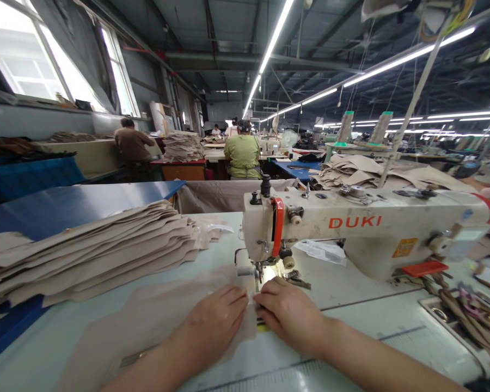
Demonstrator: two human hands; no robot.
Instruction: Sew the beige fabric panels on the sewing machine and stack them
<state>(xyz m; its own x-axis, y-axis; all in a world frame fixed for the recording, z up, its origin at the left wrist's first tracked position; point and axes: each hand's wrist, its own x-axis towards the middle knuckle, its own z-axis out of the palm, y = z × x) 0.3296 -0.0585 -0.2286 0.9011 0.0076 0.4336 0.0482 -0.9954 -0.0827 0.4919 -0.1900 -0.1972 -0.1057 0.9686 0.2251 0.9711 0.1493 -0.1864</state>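
A sewing machine (310, 223) marked DUKI stands on the pale table, its lamp lighting the needle area. Just in front of the presser foot, a thin beige fabric piece (159, 299) lies spread to the left, partly under my left forearm. My left hand (218, 318) has its fingers closed on the right edge of this piece. Close beside it, my right hand (288, 313) is closed too, with thumb and fingertips pinching at the same edge. What lies under the fingertips is mostly hidden.
Stacked beige fabric pieces (118, 250) lie at the left, next to a blue surface (85, 201). A tray (453, 326) with straps and metal rings is at the right. More pieces (367, 171) are heaped behind the machine. A person (243, 152) in green sits ahead.
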